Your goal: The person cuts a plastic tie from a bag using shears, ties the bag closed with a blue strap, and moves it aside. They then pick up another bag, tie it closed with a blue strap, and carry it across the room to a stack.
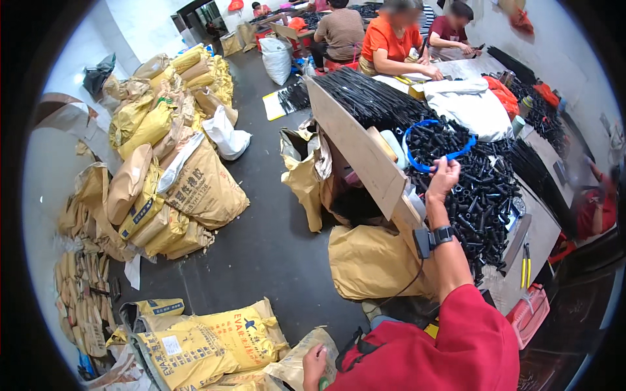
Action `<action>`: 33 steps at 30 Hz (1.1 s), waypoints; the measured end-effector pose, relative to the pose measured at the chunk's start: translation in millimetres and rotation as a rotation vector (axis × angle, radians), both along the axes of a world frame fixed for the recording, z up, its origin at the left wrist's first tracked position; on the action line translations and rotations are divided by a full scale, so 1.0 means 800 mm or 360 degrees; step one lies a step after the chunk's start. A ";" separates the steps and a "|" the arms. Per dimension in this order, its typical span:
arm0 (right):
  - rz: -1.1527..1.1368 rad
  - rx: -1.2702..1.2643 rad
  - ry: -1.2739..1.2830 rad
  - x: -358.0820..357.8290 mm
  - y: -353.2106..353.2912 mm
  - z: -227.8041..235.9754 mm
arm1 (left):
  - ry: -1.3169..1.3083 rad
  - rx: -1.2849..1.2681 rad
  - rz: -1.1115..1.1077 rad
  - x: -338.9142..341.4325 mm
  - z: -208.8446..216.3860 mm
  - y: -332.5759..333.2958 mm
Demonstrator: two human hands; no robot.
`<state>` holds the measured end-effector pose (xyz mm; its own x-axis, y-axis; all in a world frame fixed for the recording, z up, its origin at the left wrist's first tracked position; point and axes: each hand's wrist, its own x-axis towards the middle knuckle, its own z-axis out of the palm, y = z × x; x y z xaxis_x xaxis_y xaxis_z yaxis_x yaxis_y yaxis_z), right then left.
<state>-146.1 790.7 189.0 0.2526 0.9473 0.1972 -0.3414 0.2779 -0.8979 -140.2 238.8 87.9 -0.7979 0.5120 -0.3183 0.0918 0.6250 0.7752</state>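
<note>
My right hand (444, 177), at the end of an outstretched arm, is closed on the near edge of a blue hoop (458, 153). Short black tubular parts (427, 140) show inside the hoop; whether it is a loose band or a container's rim I cannot tell. Around and below it spreads a heap of similar black parts (479, 225) on the table. Low in the view, my left hand (314, 366) has curled fingers beside a crumpled tan bag (303, 358). What it holds, if anything, is hidden.
An upright board (355, 140) edges the table's left side. Long black strips (368, 94) lie beyond the heap, and yellow-handled pliers (525, 266) at right. Brown sacks (202, 189) are piled at left, yellow sacks (215, 342) nearer. Several people sit at the far tables.
</note>
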 end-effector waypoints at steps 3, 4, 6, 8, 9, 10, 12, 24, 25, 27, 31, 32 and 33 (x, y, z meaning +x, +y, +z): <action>-0.0145 0.0302 0.0051 0.025 -0.022 0.054 | 0.0007 -0.0021 -0.0017 0.006 -0.005 -0.012; -0.0188 0.0408 0.0066 0.033 -0.035 0.073 | 0.0023 -0.0058 -0.0048 0.006 -0.011 -0.017; -0.0134 0.0525 0.0082 0.030 -0.073 0.104 | 0.0114 -0.0077 -0.0025 0.015 -0.010 -0.040; -0.0153 0.0825 -0.0097 0.049 -0.120 0.148 | 0.0181 -0.0073 -0.0107 0.022 0.004 -0.037; -0.0082 0.0882 -0.0097 0.055 -0.148 0.166 | 0.0153 -0.0020 -0.0099 0.027 0.022 -0.035; -0.0013 0.0942 -0.0096 0.060 -0.177 0.179 | 0.0128 0.0035 -0.0093 0.028 0.031 -0.034; 0.0310 0.1055 -0.0167 0.062 -0.240 0.185 | -0.0421 0.0158 0.0064 0.020 0.013 -0.052; 0.2671 0.0949 -0.1055 0.092 -0.517 0.067 | -0.0498 0.1614 0.0334 -0.049 0.215 -0.009; 0.2745 0.0813 -0.1127 0.097 -0.520 0.068 | -0.0531 0.1613 0.0387 -0.052 0.219 -0.012; 0.2815 0.0769 -0.1263 0.107 -0.520 0.070 | -0.0571 0.1657 0.0503 -0.060 0.226 -0.013; 0.3016 0.0984 -0.1571 0.139 -0.518 0.062 | -0.0612 0.1728 0.0587 -0.063 0.223 -0.033; 0.2971 0.1144 -0.1611 0.146 -0.514 0.061 | -0.0601 0.1683 0.0494 -0.061 0.222 -0.033; 0.2866 0.1136 -0.1578 0.153 -0.509 0.062 | -0.0602 0.1632 0.0368 -0.054 0.219 -0.031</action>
<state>-23.7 383.5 238.5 -0.9578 -0.2873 -0.0031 -0.1634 0.5535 -0.8167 -183.5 213.9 263.4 -0.8488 0.5237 -0.0731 -0.2952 -0.3546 0.8872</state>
